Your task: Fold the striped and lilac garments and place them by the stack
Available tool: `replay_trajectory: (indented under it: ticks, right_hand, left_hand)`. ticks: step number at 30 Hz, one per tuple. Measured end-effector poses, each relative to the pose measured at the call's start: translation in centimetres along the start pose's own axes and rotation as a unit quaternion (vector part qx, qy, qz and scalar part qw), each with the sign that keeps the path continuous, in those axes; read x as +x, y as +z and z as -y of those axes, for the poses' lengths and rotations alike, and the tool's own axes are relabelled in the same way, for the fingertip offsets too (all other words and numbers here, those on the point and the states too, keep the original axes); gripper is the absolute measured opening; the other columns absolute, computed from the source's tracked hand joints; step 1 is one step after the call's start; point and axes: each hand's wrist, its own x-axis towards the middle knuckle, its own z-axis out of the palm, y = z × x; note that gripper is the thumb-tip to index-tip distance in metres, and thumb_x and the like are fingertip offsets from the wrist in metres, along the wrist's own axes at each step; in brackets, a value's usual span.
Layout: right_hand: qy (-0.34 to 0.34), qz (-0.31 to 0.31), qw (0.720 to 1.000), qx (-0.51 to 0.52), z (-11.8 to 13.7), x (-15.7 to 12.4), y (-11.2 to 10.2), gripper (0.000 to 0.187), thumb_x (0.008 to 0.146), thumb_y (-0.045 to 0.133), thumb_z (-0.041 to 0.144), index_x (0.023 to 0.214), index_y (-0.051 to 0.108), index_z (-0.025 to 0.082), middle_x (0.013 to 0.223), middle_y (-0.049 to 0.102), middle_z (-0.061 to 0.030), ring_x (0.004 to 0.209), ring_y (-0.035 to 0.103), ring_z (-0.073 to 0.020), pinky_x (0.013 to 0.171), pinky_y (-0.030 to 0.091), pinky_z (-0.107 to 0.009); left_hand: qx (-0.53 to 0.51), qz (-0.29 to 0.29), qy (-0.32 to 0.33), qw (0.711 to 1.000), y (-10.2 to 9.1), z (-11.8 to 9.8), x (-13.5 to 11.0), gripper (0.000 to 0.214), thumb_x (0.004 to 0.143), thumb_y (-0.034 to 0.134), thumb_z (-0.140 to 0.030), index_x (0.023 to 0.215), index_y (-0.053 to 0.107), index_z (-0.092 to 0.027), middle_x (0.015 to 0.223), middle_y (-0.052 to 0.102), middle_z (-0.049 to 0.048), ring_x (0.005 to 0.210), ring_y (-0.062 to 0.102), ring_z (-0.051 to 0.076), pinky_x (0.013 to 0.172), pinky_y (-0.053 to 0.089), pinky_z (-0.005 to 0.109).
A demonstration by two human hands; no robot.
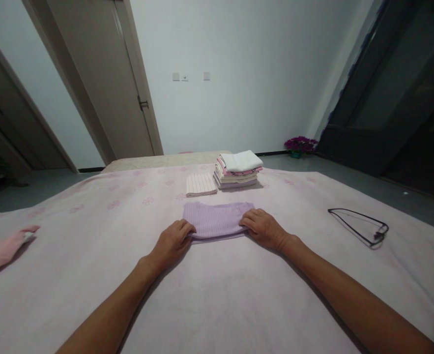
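Observation:
A lavender ribbed garment, folded into a flat rectangle, lies on the pale pink flowered sheet in front of me. My left hand is closed on its near left corner, thumb on top and fingertips tucked at the edge. At the near right corner, my right hand pinches the cloth in the same way. The near edge looks slightly lifted, with a lower layer showing beneath it. Just beyond it lies a folded striped cloth, beside a neat stack of folded clothes topped by a white piece.
A pair of black-framed glasses rests on the sheet to the right. At the far left edge is a crumpled pink garment. Past the bed stand a closed door, a white wall and a pot of purple flowers.

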Motion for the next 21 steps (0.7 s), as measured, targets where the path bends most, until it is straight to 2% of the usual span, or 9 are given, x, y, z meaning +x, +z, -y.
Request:
replay_trajectory:
  ticks: [3,7,13,15,18,21]
  right_hand:
    - [0.000,-0.002,1.000,0.022,-0.5,-0.5,-0.5,0.031,0.086,0.054,0.006,0.111,0.065,0.020,0.104,0.067,-0.0085,0.099,0.057,-0.0208,0.087,0.042,-0.034]
    - [0.002,-0.001,1.000,0.011,-1.0,-1.1,-0.4,0.028,0.087,0.051,0.004,0.106,0.067,0.019,0.103,0.068,-0.0092,0.097,0.058,-0.0211,0.086,0.044,-0.035]
    - [0.023,-0.010,1.000,0.013,-0.9,-2.2,-0.1,0.027,0.093,0.050,0.010,0.109,0.068,0.020,0.107,0.068,-0.0095,0.098,0.060,-0.0220,0.087,0.048,-0.037]
    - [0.021,-0.004,0.999,0.037,-0.8,-2.6,-0.6,0.033,0.091,0.050,0.008,0.116,0.067,0.021,0.112,0.068,-0.0100,0.103,0.061,-0.0224,0.091,0.049,-0.038]
    - [0.031,-0.009,0.996,0.080,-0.6,-2.9,-1.7,0.046,0.083,0.050,0.004,0.122,0.066,0.022,0.118,0.069,-0.0091,0.111,0.061,-0.0234,0.099,0.048,-0.042]
    - [0.092,-0.048,0.990,0.093,0.1,-1.9,-2.8,0.047,0.082,0.049,0.005,0.122,0.067,0.022,0.120,0.071,-0.0078,0.116,0.062,-0.0239,0.106,0.045,-0.045]
  left_hand:
    - [0.031,0.005,0.009,0.999,-0.1,0.0,-0.1,0.024,0.085,0.056,-0.013,0.108,0.061,-0.022,0.106,0.063,0.0065,0.097,0.057,0.022,0.083,0.047,0.034]
    - [0.080,0.007,-0.011,0.997,-0.1,-0.1,0.0,0.035,0.078,0.054,-0.003,0.106,0.063,-0.022,0.106,0.065,0.0061,0.097,0.057,0.023,0.084,0.045,0.035]
    - [0.119,0.033,-0.023,0.992,-0.7,-0.9,-0.2,0.037,0.079,0.052,-0.004,0.108,0.065,-0.023,0.107,0.066,0.0065,0.096,0.058,0.024,0.082,0.044,0.037]
    - [0.122,0.046,-0.027,0.991,-1.4,-1.4,-0.4,0.036,0.080,0.055,-0.008,0.110,0.065,-0.023,0.108,0.067,0.0068,0.097,0.059,0.024,0.084,0.044,0.039]
    - [0.123,0.046,-0.039,0.991,-2.4,-2.0,-0.5,0.023,0.086,0.061,-0.025,0.108,0.068,-0.024,0.105,0.069,0.0072,0.099,0.062,0.026,0.090,0.044,0.043]
    - [0.111,0.012,-0.046,0.993,-2.5,-2.7,0.4,0.028,0.096,0.052,-0.039,0.110,0.069,-0.022,0.113,0.071,0.0087,0.109,0.063,0.026,0.098,0.043,0.044]
